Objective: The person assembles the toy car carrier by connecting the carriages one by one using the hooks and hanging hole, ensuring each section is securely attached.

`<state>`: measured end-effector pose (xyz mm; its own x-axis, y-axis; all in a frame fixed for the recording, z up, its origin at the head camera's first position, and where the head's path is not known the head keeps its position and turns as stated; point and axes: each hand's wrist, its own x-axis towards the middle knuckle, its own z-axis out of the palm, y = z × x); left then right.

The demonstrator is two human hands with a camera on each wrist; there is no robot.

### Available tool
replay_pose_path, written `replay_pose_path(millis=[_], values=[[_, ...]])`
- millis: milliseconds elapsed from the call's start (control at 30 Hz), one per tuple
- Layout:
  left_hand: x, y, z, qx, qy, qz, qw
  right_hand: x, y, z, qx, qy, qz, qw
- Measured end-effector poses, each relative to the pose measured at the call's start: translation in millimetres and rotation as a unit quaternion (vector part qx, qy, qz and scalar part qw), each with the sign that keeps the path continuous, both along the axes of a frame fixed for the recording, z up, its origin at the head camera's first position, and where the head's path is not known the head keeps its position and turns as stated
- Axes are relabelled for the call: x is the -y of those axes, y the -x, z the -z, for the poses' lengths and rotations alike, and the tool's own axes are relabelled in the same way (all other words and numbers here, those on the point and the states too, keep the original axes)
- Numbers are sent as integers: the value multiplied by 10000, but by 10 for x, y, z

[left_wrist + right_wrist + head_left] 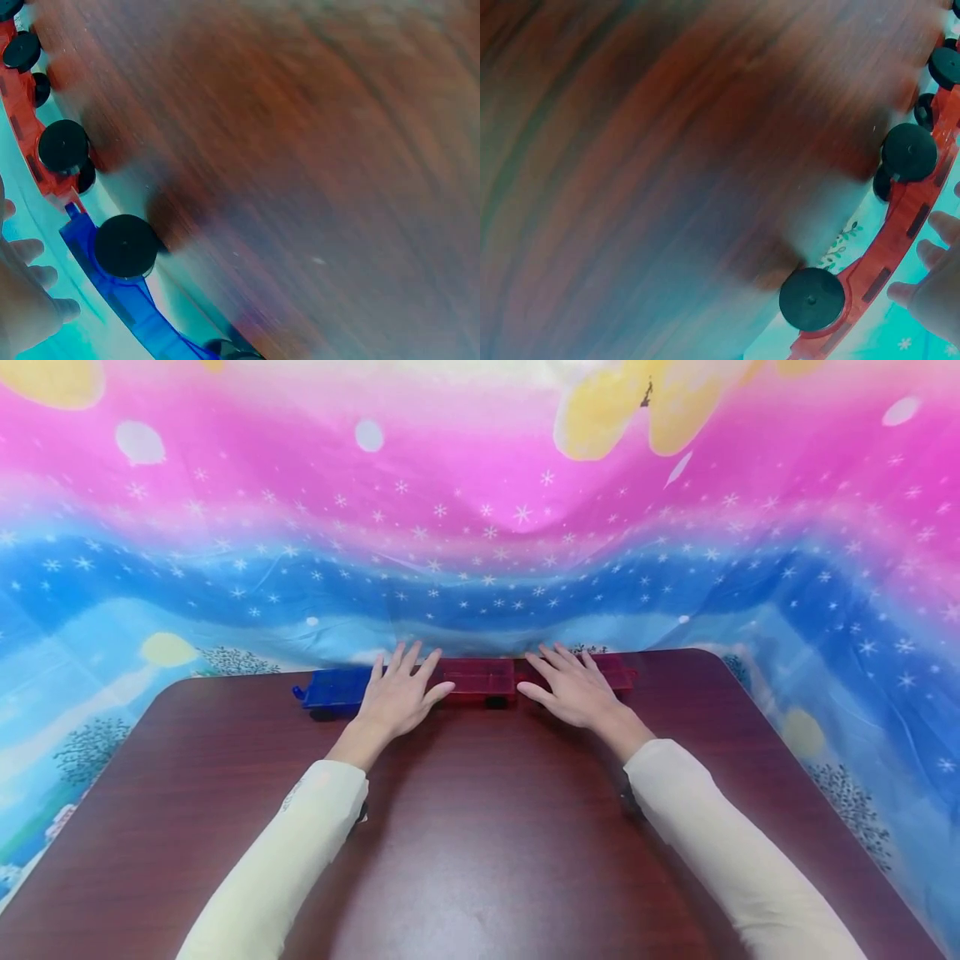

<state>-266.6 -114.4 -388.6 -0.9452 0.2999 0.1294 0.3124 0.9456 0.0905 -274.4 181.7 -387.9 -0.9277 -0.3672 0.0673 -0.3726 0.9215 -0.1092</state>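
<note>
A row of toy wagons on black wheels lies along the far edge of the table: a translucent blue wagon [333, 688] on the left, a red wagon [482, 677] in the middle and another red wagon [618, 672] on the right. In the left wrist view, the blue wagon [124, 307] meets the red wagon [26, 124] at a small coupling. My left hand [399, 695], fingers spread, hides where these two join. Likewise spread, my right hand [576, 695] covers part of the right red wagon. Whether either hand touches the wagons I cannot tell.
The dark brown wooden table [480, 827] has rounded far corners. Behind it and along both sides hangs a pink and blue cloth [480, 543] printed with snowflakes. The wagons stand close to the table's far edge, near that cloth.
</note>
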Motion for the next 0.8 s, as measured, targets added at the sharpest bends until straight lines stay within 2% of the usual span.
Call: replay_pose_path(millis=[167,400,800], values=[[69,-23,-5,26,-178,-30,9998,60,5,1,-68,7,-22,10000],[157,-72,-41,-53,-174,-117,9998,130,-2,1,-50,73,-82,9999],[389,-146,-36,-54,-248,-273,9993,339,-3,-40,98,181,-202,9996]])
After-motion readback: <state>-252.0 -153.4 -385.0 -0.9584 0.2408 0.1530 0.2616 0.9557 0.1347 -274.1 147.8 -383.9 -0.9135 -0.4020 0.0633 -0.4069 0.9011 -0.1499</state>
